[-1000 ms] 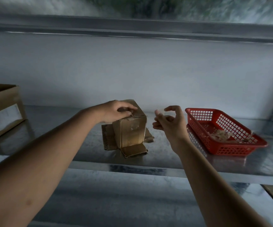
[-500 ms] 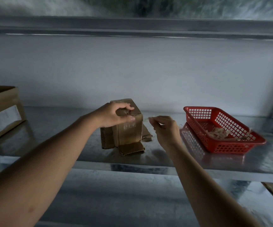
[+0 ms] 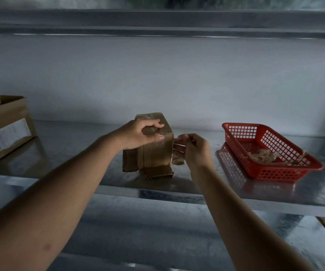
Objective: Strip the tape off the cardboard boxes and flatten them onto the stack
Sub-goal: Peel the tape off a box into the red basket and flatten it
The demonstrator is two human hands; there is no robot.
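Left hand point(image 3: 142, 133) grips the small cardboard box point(image 3: 155, 147) top, hiding its seam. Right hand point(image 3: 193, 149) at 3 o'clock pinches clear tape point(image 3: 174, 148), barely visible. Flattened stack point(image 3: 130, 163) mostly hidden underneath.

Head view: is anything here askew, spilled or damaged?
Nothing alarming. The small box stands upright on flattened cardboard, held by the left hand while the right hand pinches a clear tape strip at its edge. Crumpled tape lies inside the red basket, not spilled.
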